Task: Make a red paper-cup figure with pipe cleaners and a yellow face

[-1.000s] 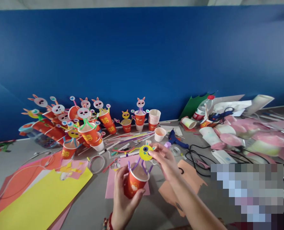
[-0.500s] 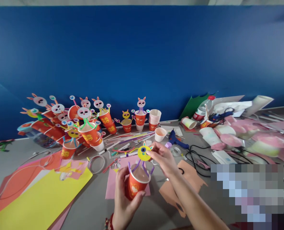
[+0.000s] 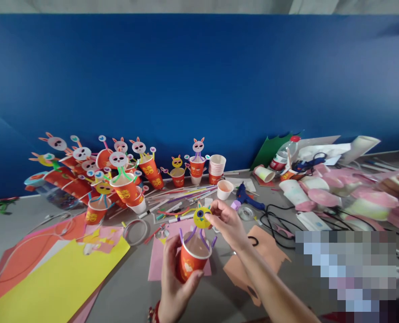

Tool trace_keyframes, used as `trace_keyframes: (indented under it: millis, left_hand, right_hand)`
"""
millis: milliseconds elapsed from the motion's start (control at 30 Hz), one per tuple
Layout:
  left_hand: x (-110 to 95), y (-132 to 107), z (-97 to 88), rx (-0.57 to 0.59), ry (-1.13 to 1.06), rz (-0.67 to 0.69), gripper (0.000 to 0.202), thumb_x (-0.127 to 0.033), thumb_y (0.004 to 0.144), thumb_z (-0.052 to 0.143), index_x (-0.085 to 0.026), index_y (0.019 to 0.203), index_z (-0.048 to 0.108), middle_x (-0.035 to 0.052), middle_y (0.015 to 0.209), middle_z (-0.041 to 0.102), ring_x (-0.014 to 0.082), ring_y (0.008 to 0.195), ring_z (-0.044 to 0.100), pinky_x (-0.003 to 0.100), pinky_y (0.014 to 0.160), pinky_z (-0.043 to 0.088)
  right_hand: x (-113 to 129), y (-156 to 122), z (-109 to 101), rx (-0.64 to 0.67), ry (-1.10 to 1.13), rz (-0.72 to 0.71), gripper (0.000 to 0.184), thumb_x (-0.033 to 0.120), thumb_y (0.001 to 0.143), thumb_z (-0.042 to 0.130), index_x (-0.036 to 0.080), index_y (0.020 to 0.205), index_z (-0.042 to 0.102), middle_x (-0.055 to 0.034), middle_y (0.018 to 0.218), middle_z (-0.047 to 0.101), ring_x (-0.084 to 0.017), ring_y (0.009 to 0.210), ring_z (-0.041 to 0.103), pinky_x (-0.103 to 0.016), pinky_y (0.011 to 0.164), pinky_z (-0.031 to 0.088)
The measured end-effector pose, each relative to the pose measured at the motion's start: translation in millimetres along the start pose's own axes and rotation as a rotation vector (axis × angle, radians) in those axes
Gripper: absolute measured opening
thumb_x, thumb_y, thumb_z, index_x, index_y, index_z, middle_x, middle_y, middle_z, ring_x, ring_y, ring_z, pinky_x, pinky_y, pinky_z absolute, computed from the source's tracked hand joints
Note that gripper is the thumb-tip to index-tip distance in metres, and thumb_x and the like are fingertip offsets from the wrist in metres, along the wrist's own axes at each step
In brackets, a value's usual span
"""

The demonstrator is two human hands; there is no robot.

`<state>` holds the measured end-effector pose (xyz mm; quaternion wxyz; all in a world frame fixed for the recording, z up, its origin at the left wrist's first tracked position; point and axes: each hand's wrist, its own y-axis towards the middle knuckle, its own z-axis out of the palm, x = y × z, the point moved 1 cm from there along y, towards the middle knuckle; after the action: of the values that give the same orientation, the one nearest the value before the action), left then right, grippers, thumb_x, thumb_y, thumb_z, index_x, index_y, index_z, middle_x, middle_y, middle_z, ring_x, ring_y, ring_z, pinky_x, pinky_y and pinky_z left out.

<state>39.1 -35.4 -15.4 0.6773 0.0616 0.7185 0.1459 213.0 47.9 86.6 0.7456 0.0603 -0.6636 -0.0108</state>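
Compared with a second ago, the yellow head (image 3: 202, 222) sits slightly farther left and is turned a little, so that its right ear is now lost behind the fingertips. The purple stem (image 3: 214, 242) on the cup's right side now shows a bend where it looked straighter. The cup (image 3: 190, 266) has barely moved; for the work in hand, this looks like a small adjustment to the head, and whether it is firmly fixed cannot be told.

The left hand (image 3: 175, 281) is wrapped around the cup, thumb across its front, holding it slightly tilted over the table (image 3: 125, 287). The right hand (image 3: 227, 224) has its fingers narrowed on the head's right edge. The head stands above the cup's mouth on purple legs.

A pink sheet (image 3: 155, 262) lies behind and below the cup, an orange sheet (image 3: 274, 251) beyond the right forearm and a yellow sheet (image 3: 58, 280) to the left. Behind the hands are a glue gun (image 3: 244, 197), a white cup (image 3: 225, 190) and a cup stack (image 3: 216, 169). Black cords (image 3: 271, 220) crowd the right side. The right fingers themselves block part of the head from view.
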Motion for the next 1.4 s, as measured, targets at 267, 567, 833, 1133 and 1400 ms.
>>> trace_keyframes:
  millis: [267, 567, 833, 1133, 1400]
  left_hand:
    - [1.5, -1.4, 0.8, 0.008, -0.055, 0.005, 0.076, -0.044, 0.08, 0.075, -0.023, 0.144, 0.039, 0.0202, 0.144, 0.049, 0.0383, 0.128, 0.056, 0.048, 0.1, 0.054]
    - [2.1, -0.4, 0.3, 0.04, -0.061, 0.052, 0.076, -0.041, 0.08, 0.076, -0.024, 0.143, 0.038, 0.0197, 0.144, 0.047, 0.0378, 0.127, 0.056, 0.048, 0.097, 0.055]
    - [-28.5, 18.0, -6.6, 0.158, -0.298, -0.178, 0.082, -0.075, 0.077, 0.06, -0.023, 0.139, 0.048, 0.0179, 0.138, 0.055, 0.0386, 0.124, 0.057, 0.046, 0.091, 0.057]
    - [-65.3, 72.5, -8.3, 0.474, -0.307, -0.309, 0.039, -0.042, 0.084, 0.072, -0.017, 0.114, 0.067, 0.0122, 0.109, 0.075, 0.0306, 0.105, 0.069, 0.045, 0.094, 0.053]
    - [-54.0, 75.5, 0.5, 0.495, -0.321, -0.286, 0.038, -0.037, 0.086, 0.071, -0.017, 0.118, 0.066, 0.0117, 0.104, 0.074, 0.027, 0.095, 0.07, 0.042, 0.089, 0.055]
  right_hand:
    - [-3.5, -7.9, 4.6, -0.052, 0.018, -0.022, 0.031, 0.041, 0.075, 0.08, 0.021, 0.075, 0.055, 0.004, 0.067, 0.055, -0.012, 0.055, 0.056, -0.023, 0.052, 0.048]
    - [-10.5, -6.2, 3.2, -0.018, 0.058, -0.028, 0.031, 0.041, 0.076, 0.08, 0.022, 0.075, 0.056, 0.0032, 0.067, 0.058, -0.014, 0.056, 0.059, -0.025, 0.051, 0.051]
    - [-9.1, -11.1, 4.4, -0.003, 0.022, -0.03, 0.03, 0.038, 0.074, 0.08, 0.022, 0.073, 0.055, 0.0032, 0.065, 0.058, -0.013, 0.054, 0.057, -0.023, 0.049, 0.047]
    - [-11.4, -20.1, 9.3, 0.071, -0.136, -0.075, 0.02, 0.031, 0.082, 0.072, 0.021, 0.074, 0.056, 0.0033, 0.063, 0.056, -0.013, 0.055, 0.053, -0.024, 0.052, 0.041]
    - [-15.4, -17.7, 0.2, 0.12, -0.124, -0.044, 0.02, 0.037, 0.086, 0.07, 0.022, 0.081, 0.058, -0.0006, 0.081, 0.063, -0.014, 0.061, 0.06, -0.024, 0.053, 0.048]
